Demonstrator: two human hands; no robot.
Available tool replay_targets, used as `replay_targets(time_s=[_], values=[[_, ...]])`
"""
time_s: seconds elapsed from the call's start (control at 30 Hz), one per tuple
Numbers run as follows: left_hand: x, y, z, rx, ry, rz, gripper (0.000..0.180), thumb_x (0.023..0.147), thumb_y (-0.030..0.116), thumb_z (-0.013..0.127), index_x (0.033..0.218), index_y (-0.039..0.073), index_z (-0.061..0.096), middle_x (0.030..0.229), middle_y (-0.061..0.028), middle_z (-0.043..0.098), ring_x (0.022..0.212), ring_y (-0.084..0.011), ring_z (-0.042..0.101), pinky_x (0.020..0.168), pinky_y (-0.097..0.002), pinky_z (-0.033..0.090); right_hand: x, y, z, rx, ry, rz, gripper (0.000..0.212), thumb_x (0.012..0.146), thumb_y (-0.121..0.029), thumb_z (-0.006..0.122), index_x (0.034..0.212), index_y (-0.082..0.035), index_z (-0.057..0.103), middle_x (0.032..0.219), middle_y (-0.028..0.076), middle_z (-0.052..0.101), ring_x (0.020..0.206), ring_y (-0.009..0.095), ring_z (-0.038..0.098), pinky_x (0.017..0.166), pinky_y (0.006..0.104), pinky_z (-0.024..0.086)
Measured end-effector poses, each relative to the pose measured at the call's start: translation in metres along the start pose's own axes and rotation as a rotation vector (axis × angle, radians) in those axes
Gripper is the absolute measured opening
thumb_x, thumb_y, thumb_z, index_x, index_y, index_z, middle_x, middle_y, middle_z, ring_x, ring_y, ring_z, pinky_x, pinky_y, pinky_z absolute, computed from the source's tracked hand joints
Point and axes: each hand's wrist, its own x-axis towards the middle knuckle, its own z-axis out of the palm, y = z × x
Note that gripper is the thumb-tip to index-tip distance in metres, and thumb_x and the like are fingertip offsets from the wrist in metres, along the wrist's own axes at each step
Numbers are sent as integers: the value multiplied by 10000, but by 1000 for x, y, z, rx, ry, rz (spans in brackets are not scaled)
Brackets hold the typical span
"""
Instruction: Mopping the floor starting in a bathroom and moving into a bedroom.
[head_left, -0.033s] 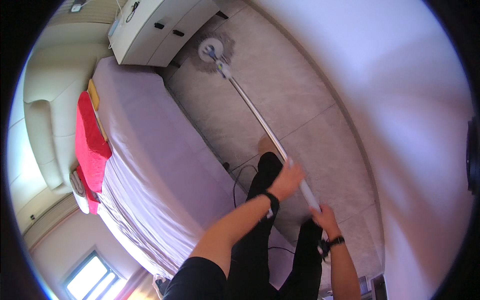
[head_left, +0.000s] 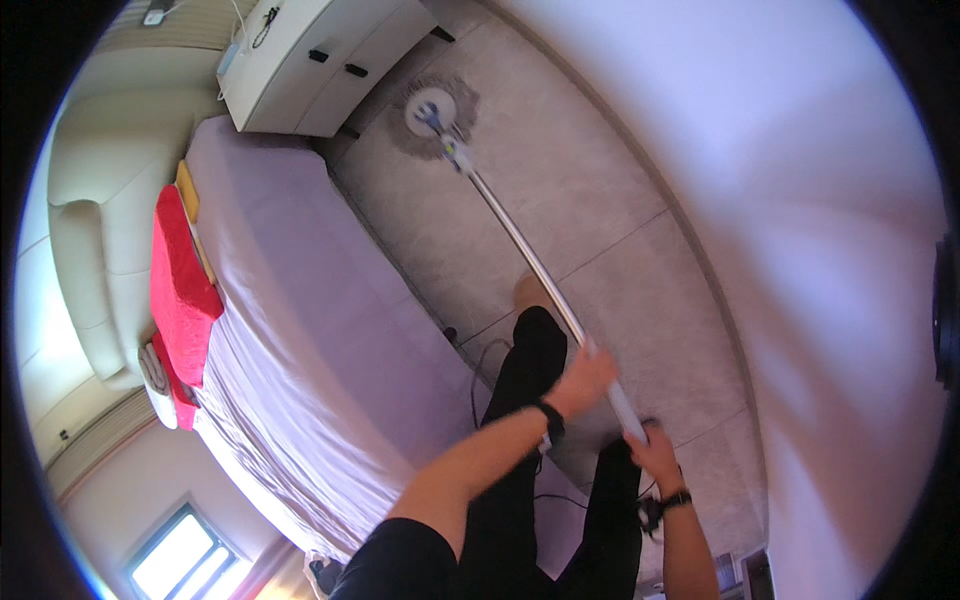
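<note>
A spin mop (head_left: 525,245) with a long silver pole stretches from my hands to the far floor. Its round white head plate, ringed by a grey fibre fringe (head_left: 462,105), lies flat on the tiles near the cabinet. My left hand (head_left: 585,382) is closed round the pole's lower part, just above the pale grip sleeve. Further back, my right hand (head_left: 654,449) wraps the end of the grip beside my right thigh. Both wrists wear dark bands.
A bed with a lilac sheet (head_left: 300,260) runs along the left, with red pillows (head_left: 183,285) at its headboard. A white cabinet (head_left: 300,85) stands beyond the bed. The wall (head_left: 800,250) borders the grey floor on the right. A cable (head_left: 478,385) hangs beside my leg.
The mop head has slid slightly toward me and to the right. Both hands have shifted back a little with the pole.
</note>
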Motion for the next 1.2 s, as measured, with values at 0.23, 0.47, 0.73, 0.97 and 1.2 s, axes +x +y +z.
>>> replay_targets(time_s=[0.23, 0.47, 0.73, 0.97, 1.2], values=[[-20, 91, 4, -196, -10, 462, 54, 759, 104, 509, 774, 82, 556, 815, -86, 542, 903, -268, 521, 1027, -435, 280, -120, 93, 19, 28, 157, 52, 323, 823, -297, 592, 760, 19, 590, 596, 146, 588, 504, 244, 594, 484, 362, 457], [35, -89, -50, -56, 4, 121, 73, 752, 120, 521, 726, 134, 588, 781, -80, 566, 879, -258, 552, 969, -485, 343, 29, -67, 12, 79, 105, -110, 381, 837, -376, 592, 757, -4, 587, 604, 121, 570, 544, 267, 545, 538, 386, 421], [76, -319, -97, 583, 35, -453, 258, 851, 161, 478, 1089, 171, 579, 1280, -80, 473, 1288, -265, 336, 1038, -536, 218, 209, -289, 65, 146, 154, -287, 555, 818, -523, 532, 894, 21, 610, 719, 171, 620, 697, 334, 607, 634, 402, 453], [96, -328, -109, 565, 13, -473, 405, 784, 160, 586, 1182, 140, 514, 1337, -85, 430, 1312, -280, 296, 1041, -526, 231, 213, -295, 35, 161, 74, -346, 549, 817, -513, 517, 904, 21, 615, 780, 207, 628, 779, 385, 599, 687, 423, 455], [90, -197, -38, 413, 66, -221, 252, 745, 125, 556, 989, 78, 601, 1087, -176, 539, 1155, -339, 450, 969, -483, 326, 156, -147, -12, 379, -111, -280, 419, 790, -398, 651, 848, 14, 598, 651, 42, 552, 546, 125, 526, 474, 290, 430]])
